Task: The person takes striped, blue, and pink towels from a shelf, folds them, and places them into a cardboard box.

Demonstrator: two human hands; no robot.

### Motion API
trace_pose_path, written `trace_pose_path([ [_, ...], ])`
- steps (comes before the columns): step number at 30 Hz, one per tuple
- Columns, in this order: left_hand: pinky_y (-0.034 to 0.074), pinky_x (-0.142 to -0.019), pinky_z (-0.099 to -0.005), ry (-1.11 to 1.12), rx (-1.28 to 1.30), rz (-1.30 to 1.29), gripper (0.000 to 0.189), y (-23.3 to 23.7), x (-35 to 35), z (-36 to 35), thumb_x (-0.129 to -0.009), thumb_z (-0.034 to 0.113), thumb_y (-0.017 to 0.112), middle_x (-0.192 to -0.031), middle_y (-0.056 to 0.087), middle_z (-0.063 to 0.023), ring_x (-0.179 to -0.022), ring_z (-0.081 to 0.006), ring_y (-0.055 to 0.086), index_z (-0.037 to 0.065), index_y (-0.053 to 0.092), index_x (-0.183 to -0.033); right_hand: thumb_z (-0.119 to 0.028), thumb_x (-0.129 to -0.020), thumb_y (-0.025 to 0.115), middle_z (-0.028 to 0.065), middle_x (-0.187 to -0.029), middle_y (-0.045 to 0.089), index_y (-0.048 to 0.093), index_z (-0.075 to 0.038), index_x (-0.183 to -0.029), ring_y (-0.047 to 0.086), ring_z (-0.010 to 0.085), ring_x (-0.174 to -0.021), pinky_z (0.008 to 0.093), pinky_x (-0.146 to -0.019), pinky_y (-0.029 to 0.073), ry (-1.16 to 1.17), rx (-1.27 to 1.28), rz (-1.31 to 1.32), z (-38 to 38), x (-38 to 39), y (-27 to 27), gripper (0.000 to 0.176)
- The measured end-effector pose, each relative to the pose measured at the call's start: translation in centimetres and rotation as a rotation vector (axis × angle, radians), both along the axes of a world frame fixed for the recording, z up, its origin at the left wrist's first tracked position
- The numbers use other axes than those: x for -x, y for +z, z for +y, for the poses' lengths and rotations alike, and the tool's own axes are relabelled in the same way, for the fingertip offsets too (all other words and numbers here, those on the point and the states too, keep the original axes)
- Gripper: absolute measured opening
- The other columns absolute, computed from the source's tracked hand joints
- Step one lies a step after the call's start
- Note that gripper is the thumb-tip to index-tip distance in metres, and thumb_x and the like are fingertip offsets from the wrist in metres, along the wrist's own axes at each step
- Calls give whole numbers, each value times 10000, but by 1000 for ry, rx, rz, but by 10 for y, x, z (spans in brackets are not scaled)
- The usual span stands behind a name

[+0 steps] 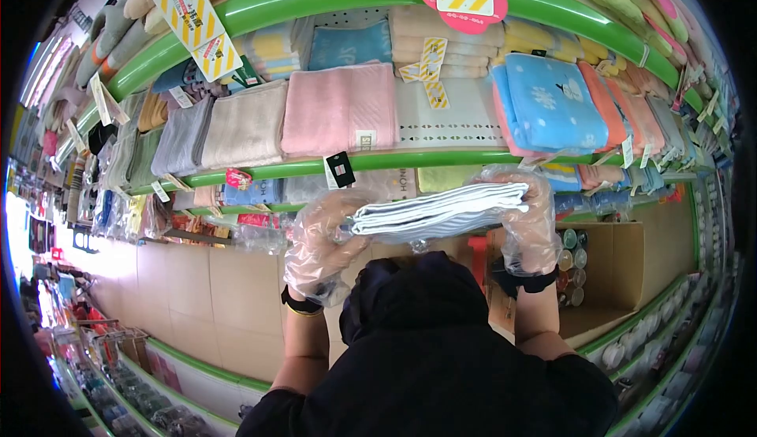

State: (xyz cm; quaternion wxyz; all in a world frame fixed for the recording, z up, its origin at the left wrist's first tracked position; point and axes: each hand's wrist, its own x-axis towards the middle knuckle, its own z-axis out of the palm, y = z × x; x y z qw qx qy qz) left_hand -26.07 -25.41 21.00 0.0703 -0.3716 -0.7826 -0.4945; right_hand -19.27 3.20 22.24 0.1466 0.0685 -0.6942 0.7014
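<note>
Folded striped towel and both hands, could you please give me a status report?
Left hand and right hand, both gloved, gripping folded striped towel at its ends. Towel level before green shelf. Nothing in the way.

Green-edged shop shelves (410, 159) of folded towels (339, 110) above a tan tiled floor (189, 287).

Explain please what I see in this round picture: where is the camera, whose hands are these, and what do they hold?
There is no machine. A camera worn on a person's head looks forward and down, and its wide lens bends the picture. The left hand and the right hand, both in clear plastic gloves, hold a folded striped cloth by its two ends. Behind it are green-edged shelves with a pink towel, a blue towel and many more. On the right stands a cardboard box with jars.
</note>
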Motion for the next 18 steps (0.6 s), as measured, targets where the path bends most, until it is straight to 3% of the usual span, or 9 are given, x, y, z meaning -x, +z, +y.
trace_pose_path([
  [2, 481, -796, -332, -3, -175, -290, 292, 0, -5, 5, -752, 112, 722, -945, 654, -150, -890, -284, 629, 11, 589, -992, -62, -670, 805, 122, -950, 694, 660, 32, -975, 665, 196, -888, 307, -793, 537, -61, 266, -14, -7, -1, -5, 350],
  [3, 475, -787, -320, -70, -255, -319, 334, -9, -4, 8, -778, 127, 718, -948, 653, -140, -869, -229, 623, 1, 545, -1035, -62, -670, 805, 122, -950, 694, 660, 32, -975, 665, 196, -888, 307, -793, 537, -62, 264, -13, -7, -2, -7, 350],
  [6, 477, -782, -312, -178, -464, -454, 386, -11, -9, 26, -763, 174, 753, -956, 652, -104, -873, -174, 610, 20, 535, -1041, -48, -671, 797, 111, -936, 696, 666, 33, -967, 657, 167, -866, 301, -776, 531, -86, 143, -60, -6, -3, -11, 333],
  [9, 486, -770, -283, -80, -366, -516, 367, -25, -4, 27, -724, 153, 792, -934, 652, -63, -876, -130, 606, 17, 580, -991, -46, -681, 792, 98, -909, 696, 677, 31, -945, 640, 137, -828, 282, -761, 516, -52, 194, -81, -3, -2, -12, 298],
  [12, 495, -734, -277, -19, -335, -530, 256, -15, -3, 33, -732, 81, 775, -916, 656, -55, -829, -120, 610, 10, 623, -926, -47, -705, 778, 82, -882, 690, 656, 18, -1029, 627, 137, -826, 274, -754, 505, -87, 58, -209, 6, -4, -8, 352],
  [14, 499, -724, -288, -42, -272, -477, 211, -9, -1, 40, -743, 64, 759, -882, 660, -67, -807, -139, 624, 13, 627, -900, -28, -727, 760, 62, -869, 678, 609, -7, -1141, 601, 116, -864, 249, -759, 488, -53, -181, -264, 10, -6, 8, 441],
  [15, 506, -710, -305, -75, -151, -356, 199, -4, 3, 44, -739, 69, 756, -857, 666, -98, -777, -187, 646, 23, 635, -891, -117, -708, 782, 76, -888, 686, 572, -42, -1200, 626, 169, -899, 306, -782, 500, 35, -253, -362, 18, -9, 11, 540],
  [16, 506, -710, -305, -88, -148, -358, 199, 0, 6, 49, -739, 69, 756, -857, 666, -98, -777, -187, 646, 23, 635, -891, -117, -708, 782, 76, -888, 686, 572, -42, -1200, 626, 169, -899, 306, -782, 500, 22, -249, -364, 21, -10, 17, 540],
  [18, 504, -713, -299, -192, 105, -116, 216, 7, 8, 60, -731, 57, 747, -855, 673, -99, -790, -201, 651, 42, 651, -924, -251, -671, 788, 103, -909, 688, 593, -53, -1151, 643, 270, -891, 406, -887, 465, 82, -918, -228, 21, -10, 28, 555],
])
